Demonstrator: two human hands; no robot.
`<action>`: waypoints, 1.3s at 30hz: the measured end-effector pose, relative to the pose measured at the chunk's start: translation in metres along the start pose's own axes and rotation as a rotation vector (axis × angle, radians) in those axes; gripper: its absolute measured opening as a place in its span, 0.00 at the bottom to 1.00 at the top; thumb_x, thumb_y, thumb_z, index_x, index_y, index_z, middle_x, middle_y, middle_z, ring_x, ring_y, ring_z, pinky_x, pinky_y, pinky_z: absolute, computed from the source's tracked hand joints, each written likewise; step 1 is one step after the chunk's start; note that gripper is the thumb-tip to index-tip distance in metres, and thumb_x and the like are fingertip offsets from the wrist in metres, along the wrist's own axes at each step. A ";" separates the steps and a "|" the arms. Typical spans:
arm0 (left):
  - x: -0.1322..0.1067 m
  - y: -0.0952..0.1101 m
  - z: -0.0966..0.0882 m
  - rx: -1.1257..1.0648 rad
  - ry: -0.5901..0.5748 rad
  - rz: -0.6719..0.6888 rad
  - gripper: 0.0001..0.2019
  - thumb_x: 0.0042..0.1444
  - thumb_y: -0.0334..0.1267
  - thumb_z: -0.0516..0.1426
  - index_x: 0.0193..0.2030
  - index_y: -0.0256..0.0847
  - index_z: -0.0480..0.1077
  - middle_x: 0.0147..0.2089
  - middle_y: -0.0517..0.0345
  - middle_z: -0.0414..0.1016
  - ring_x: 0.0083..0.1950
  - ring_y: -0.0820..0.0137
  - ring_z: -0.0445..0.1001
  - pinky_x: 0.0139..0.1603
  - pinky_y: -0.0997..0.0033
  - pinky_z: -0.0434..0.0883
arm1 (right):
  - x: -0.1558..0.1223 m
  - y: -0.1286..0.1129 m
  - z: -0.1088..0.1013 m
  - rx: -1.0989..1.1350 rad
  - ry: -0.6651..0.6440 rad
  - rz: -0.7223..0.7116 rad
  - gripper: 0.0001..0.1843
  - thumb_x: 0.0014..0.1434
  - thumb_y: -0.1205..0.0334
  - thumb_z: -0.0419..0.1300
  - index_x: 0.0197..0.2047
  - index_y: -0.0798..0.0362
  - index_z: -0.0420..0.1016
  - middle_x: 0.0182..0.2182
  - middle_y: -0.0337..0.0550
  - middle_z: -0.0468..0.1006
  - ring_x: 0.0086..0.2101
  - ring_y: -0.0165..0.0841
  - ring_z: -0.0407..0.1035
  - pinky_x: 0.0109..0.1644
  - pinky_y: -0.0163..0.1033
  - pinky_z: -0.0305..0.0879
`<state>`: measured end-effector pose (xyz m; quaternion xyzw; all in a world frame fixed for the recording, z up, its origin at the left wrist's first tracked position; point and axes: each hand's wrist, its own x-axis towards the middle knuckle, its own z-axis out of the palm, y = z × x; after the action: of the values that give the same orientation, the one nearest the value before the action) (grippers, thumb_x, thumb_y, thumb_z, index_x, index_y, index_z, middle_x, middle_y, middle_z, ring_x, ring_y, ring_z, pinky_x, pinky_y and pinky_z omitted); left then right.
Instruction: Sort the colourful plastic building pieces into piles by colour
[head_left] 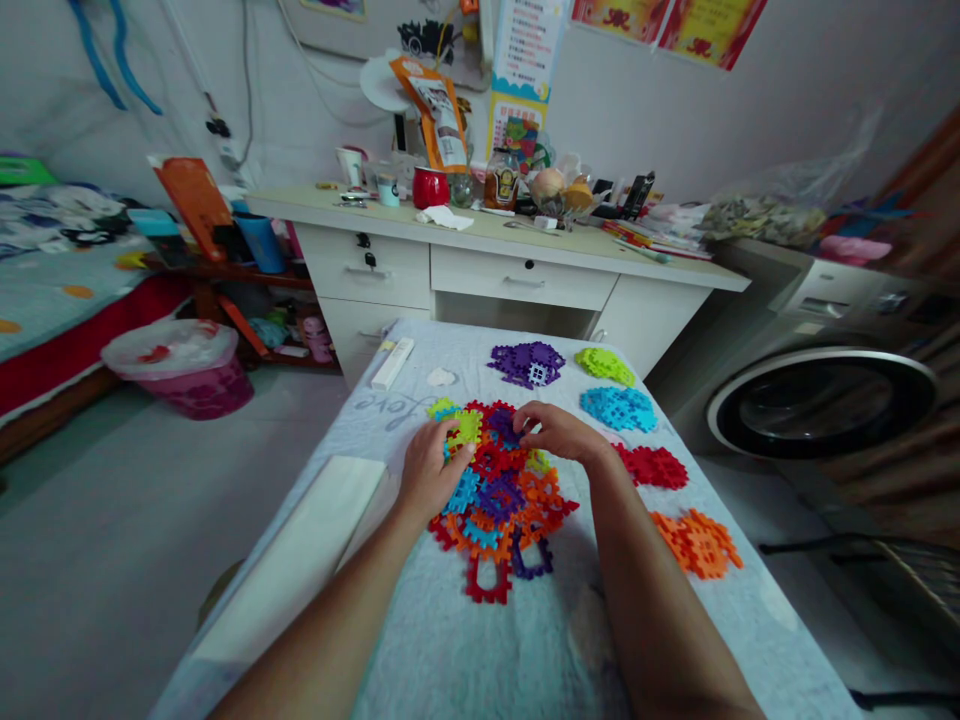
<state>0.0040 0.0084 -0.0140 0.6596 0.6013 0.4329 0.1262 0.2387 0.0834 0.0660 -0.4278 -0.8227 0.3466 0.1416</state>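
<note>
A mixed pile of toothed plastic building pieces (pixel 501 490) in red, orange, blue, purple and yellow-green lies mid-table. My left hand (pixel 435 465) is at the pile's left side, thumb and fingers closed on a yellow-green building piece (pixel 468 428). At the pile's upper right, my right hand (pixel 559 432) has its fingers curled with the tips at a purple building piece (pixel 502 427). Sorted heaps run along the far and right sides: purple (pixel 526 362), yellow-green (pixel 604 365), blue (pixel 619 408), red (pixel 654 467) and orange (pixel 697 543).
A light cloth covers the table (pixel 480 660). On its left lie a long white box (pixel 300 550) and a small white bar (pixel 393 363). Beyond stands a cluttered white desk (pixel 360 270). A washing machine (pixel 817 350) is at right, a pink bin (pixel 184 370) at left.
</note>
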 end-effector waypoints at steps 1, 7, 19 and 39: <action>0.000 0.000 0.000 -0.002 0.000 0.001 0.17 0.59 0.47 0.55 0.52 0.42 0.69 0.51 0.49 0.74 0.55 0.58 0.72 0.59 0.51 0.68 | 0.000 0.000 0.001 -0.003 0.011 0.036 0.15 0.49 0.72 0.64 0.43 0.54 0.76 0.41 0.42 0.76 0.38 0.32 0.71 0.43 0.37 0.67; 0.001 0.001 -0.002 -0.002 -0.013 0.003 0.17 0.59 0.46 0.56 0.52 0.41 0.69 0.51 0.48 0.74 0.55 0.58 0.72 0.59 0.51 0.68 | 0.001 -0.006 0.007 -0.056 0.031 0.112 0.31 0.47 0.72 0.67 0.56 0.54 0.71 0.49 0.47 0.76 0.38 0.32 0.70 0.46 0.39 0.68; 0.002 0.003 -0.003 0.009 0.002 0.012 0.17 0.58 0.46 0.56 0.52 0.42 0.69 0.50 0.48 0.75 0.54 0.58 0.72 0.58 0.51 0.70 | 0.002 -0.003 0.007 -0.179 0.077 0.045 0.26 0.47 0.67 0.67 0.52 0.56 0.76 0.47 0.50 0.76 0.39 0.34 0.71 0.49 0.41 0.68; 0.002 0.002 -0.003 -0.010 -0.002 0.016 0.16 0.58 0.46 0.56 0.50 0.43 0.70 0.49 0.50 0.75 0.54 0.58 0.72 0.57 0.51 0.69 | 0.105 0.033 -0.029 -0.608 0.577 0.315 0.24 0.56 0.56 0.61 0.55 0.53 0.74 0.53 0.55 0.76 0.51 0.49 0.65 0.55 0.50 0.59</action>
<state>0.0032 0.0087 -0.0097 0.6640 0.5937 0.4365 0.1267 0.2117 0.1935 0.0579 -0.6493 -0.7389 -0.0273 0.1783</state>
